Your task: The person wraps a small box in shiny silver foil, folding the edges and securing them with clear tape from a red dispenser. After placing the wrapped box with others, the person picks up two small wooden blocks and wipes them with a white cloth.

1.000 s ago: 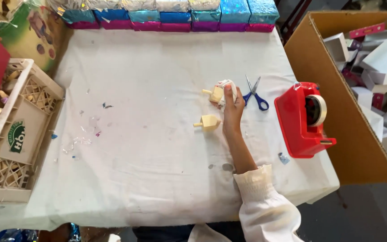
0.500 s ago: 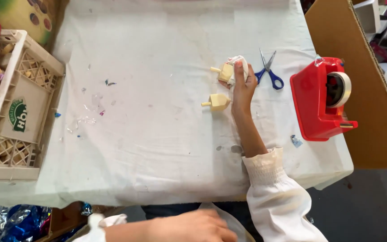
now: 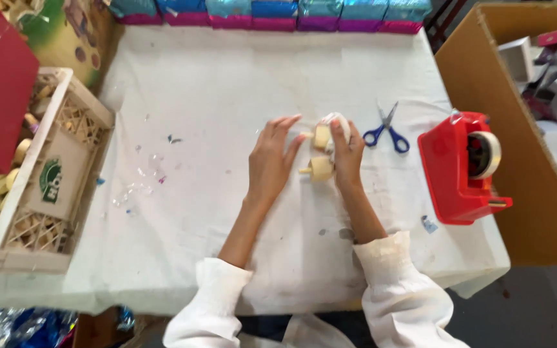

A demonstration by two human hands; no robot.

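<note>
At the centre of the frame, two cream wooden tops (image 3: pixel 321 153) lie stems pointing left, the right hand (image 3: pixel 345 154) grasping them from their right while the released left hand (image 3: pixel 272 161), fingers spread, rests just left of the stems.

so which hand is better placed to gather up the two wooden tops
Probably the right hand: it already lies against both wooden tops, fingers over the upper one. The left hand is open and flat beside them, fingertips only near the stems, so it seems better placed to steady.
</note>
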